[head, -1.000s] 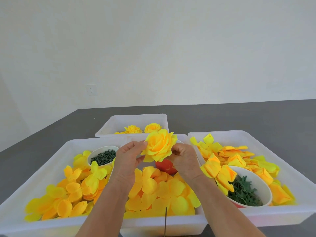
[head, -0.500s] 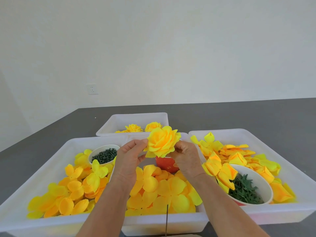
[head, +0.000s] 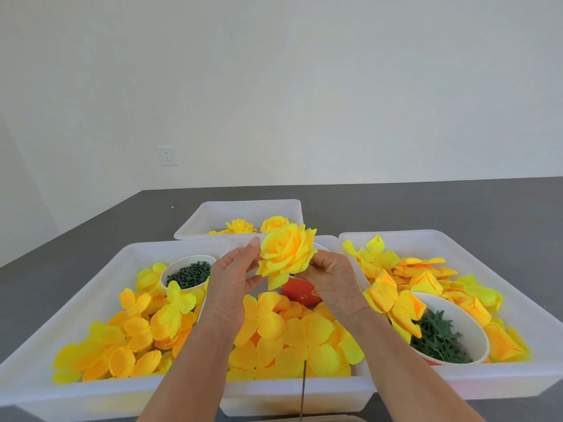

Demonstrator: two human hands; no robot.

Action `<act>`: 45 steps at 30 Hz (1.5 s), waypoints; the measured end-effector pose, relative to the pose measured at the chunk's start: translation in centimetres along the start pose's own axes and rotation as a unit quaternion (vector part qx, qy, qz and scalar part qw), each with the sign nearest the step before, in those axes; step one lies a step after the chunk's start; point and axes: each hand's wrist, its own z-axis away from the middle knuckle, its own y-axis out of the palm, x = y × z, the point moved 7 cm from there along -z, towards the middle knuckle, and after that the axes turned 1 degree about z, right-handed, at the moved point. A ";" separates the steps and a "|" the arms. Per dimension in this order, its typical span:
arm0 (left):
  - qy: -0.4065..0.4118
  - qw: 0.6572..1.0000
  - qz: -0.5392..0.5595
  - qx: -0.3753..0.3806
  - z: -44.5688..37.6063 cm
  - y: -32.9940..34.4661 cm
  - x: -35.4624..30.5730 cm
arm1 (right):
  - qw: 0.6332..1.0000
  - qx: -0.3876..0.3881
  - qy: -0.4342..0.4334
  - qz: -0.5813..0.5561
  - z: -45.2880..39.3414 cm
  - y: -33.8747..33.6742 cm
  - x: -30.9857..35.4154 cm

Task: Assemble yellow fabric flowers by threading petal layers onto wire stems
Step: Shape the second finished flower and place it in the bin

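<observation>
Yellow fabric flower [head: 286, 254] pinched between left hand [head: 228, 284] and right hand [head: 332, 281] fingertips — raised above petal-filled white tray [head: 100, 269].

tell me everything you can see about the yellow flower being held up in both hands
The yellow flower is a rose-like bloom of layered fabric petals, bright yellow with a deeper orange-yellow centre. It looks fully formed, its face tilted up and toward the right. It is held in the air above the front white tray, in front of the far tray of finished flowers. The left hand pinches its left edge; the right hand grips it from behind on the right. A thin dark wire shows lower down; whether it joins the flower is hidden.
</observation>
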 end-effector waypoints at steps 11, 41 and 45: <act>0.003 0.999 -0.029 -0.024 -0.2 -0.4 0.2 | 1.000 -0.001 0.004 0.022 0.0 -0.2 -0.2; -0.014 1.000 -0.020 0.011 0.5 0.4 0.3 | 0.997 -0.031 0.010 -0.071 0.1 -0.5 0.3; -0.021 1.000 -0.009 -0.009 0.5 -0.1 0.3 | 0.996 0.014 -0.004 -0.084 0.4 0.1 0.7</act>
